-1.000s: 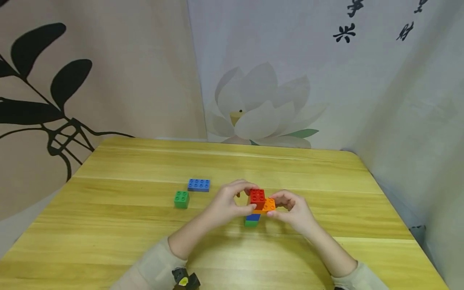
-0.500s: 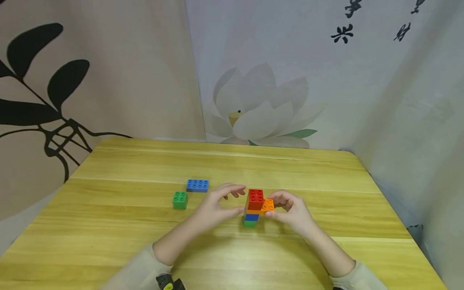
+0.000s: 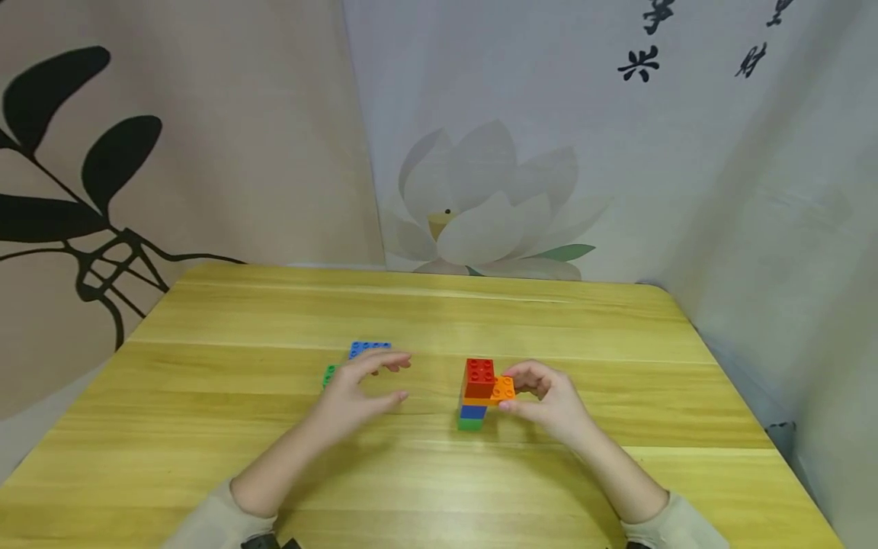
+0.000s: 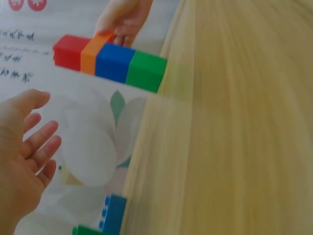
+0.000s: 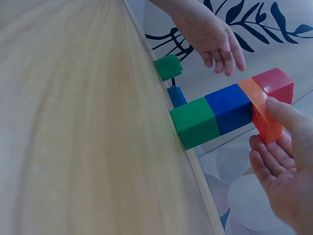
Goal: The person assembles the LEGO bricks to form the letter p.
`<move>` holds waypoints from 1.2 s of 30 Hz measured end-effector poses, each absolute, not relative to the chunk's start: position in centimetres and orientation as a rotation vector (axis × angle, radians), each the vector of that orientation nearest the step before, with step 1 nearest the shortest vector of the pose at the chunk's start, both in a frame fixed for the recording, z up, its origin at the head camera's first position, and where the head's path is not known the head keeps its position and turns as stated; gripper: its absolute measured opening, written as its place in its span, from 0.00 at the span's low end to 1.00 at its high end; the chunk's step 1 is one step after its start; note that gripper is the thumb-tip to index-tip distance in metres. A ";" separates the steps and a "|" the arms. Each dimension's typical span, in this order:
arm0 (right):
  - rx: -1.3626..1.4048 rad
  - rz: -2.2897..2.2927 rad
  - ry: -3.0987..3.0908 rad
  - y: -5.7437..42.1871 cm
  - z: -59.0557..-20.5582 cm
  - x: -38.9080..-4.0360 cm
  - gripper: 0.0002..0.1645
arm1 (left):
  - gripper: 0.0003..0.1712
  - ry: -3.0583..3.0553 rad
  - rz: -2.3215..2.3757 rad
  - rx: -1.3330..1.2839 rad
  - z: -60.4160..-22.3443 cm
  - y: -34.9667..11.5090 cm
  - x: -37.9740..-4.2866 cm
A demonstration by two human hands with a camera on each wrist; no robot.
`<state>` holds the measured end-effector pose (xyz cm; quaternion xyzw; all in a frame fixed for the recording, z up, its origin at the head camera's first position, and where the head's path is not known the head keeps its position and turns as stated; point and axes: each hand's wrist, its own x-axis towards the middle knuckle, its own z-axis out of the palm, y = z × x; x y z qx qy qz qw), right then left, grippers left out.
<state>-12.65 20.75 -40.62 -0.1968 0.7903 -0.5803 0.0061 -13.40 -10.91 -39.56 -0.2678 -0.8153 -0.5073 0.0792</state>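
A small brick tower stands on the table: a green brick (image 5: 195, 123) at the bottom, then a blue brick (image 4: 115, 62), an orange brick (image 3: 504, 388) that juts out to the right, and a red brick (image 3: 479, 378) on top. My right hand (image 3: 552, 400) pinches the jutting end of the orange brick between thumb and fingers. Well left of the tower, my left hand (image 3: 353, 389) is in the air, fingers apart and holding nothing. Behind it, partly covered in the head view, are a loose green brick (image 5: 168, 67) and a loose blue eight-stud brick (image 3: 366, 348).
The wooden table (image 3: 583, 328) runs back to a cloth backdrop (image 3: 274, 152) printed with a lotus, leaves and characters. Both loose bricks lie left of the tower, the blue one slightly farther back.
My left hand has let go of the red brick and moved left, toward the loose bricks. My right hand has stayed at the orange brick, and the tower still stands.
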 end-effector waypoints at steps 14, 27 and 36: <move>-0.603 -1.818 2.472 20.7 -40.6 -12.6 0.20 | 0.27 -2.547 -1.484 -0.629 -40.1 -16.0 -13.2; -0.592 -1.811 2.475 20.7 -40.6 -12.7 0.21 | 0.27 -2.633 -1.393 -0.634 -41.2 -19.0 -14.5; -0.600 -1.804 2.474 20.7 -40.6 -12.7 0.21 | 0.28 -2.654 -1.446 -0.642 -42.5 -20.1 -15.3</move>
